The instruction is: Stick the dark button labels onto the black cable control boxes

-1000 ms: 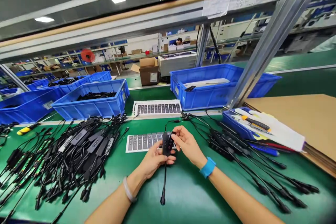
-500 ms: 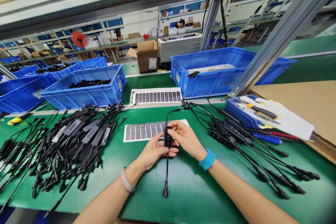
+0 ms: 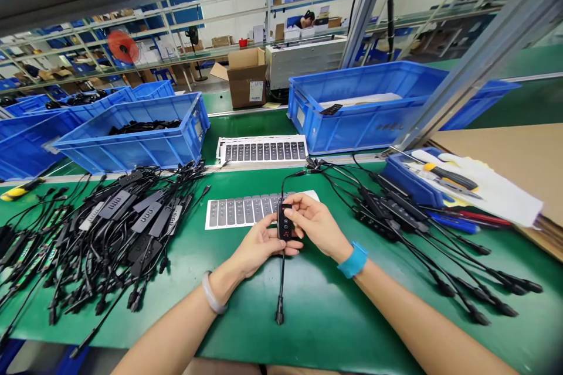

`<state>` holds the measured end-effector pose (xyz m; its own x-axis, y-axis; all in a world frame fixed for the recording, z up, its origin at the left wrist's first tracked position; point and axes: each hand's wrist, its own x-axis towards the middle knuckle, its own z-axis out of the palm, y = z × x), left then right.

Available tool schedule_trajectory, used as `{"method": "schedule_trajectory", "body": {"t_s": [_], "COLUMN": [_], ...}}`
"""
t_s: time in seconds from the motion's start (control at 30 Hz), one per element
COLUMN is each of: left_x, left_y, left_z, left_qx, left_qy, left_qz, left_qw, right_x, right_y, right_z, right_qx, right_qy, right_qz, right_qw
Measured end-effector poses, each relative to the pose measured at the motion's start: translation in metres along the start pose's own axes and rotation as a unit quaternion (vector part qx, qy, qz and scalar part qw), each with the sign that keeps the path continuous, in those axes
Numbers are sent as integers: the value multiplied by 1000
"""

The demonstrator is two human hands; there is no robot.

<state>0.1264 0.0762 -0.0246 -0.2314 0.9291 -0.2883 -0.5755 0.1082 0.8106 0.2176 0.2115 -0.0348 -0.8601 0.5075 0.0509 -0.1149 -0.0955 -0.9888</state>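
A small black inline controller (image 3: 285, 224) with button marks on its face is held upright between my hands, over the green table. One cable runs up from it and another hangs down to a black connector (image 3: 280, 312). My left hand (image 3: 259, 244) grips the controller from the left and beneath, fingers passing behind it. From the right, my right hand (image 3: 315, 224) has thumb and fingers closed on its upper part. Just behind lies a white sheet of grey labels (image 3: 240, 211), partly covered by the hands.
A heap of black cabled controllers (image 3: 132, 228) lies at left, with a smaller bunch (image 3: 391, 214) at right. Behind stand blue bins (image 3: 136, 143) and another label sheet (image 3: 264, 149). A small blue tray (image 3: 409, 179) holds pliers (image 3: 451, 177). A metal post (image 3: 479, 64) slants at right.
The camera view has shifted slightly, so the bench appears higher. My right thumb and fingers have moved a little toward the controller's top edge; both hands still hold it.
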Motion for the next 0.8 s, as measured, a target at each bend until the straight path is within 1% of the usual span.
{"method": "schedule_trajectory", "body": {"t_s": [0.33,0.8], "left_x": [1,0], "left_y": [-2,-1], "left_z": [-2,-2], "left_qx": [-6,-6], "left_qy": [-13,-13], "left_qz": [9,12], "left_qw": [1000,1000], "right_x": [0,-1], "right_y": [0,-1], "right_z": [2,3], "right_qx": [1,-24], "right_qy": [15,12], "right_qz": [-5,-23], "right_qw": [1000,999]}}
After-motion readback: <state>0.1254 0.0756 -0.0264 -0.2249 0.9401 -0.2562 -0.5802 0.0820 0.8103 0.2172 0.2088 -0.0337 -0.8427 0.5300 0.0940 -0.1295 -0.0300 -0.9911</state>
